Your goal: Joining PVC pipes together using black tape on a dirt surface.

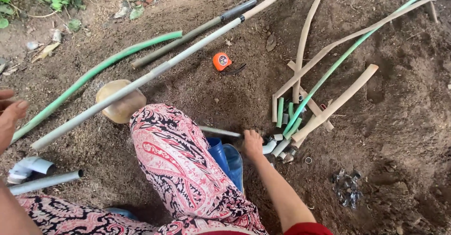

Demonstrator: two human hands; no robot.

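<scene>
My right hand reaches down to the dirt beside a heap of short pipe pieces and white fittings; its fingers are curled and touch the pile, and I cannot see what they grip. My left hand is raised at the left edge, fingers apart, holding nothing. A long pale pipe lies across a rounded stone in front of my patterned trouser leg. My blue boot stands next to the right hand.
A green hose and a dark pipe lie on the soil. An orange tape measure sits in the middle. Bent tan and green pipes fan out on the right. A grey pipe with an elbow lies at lower left.
</scene>
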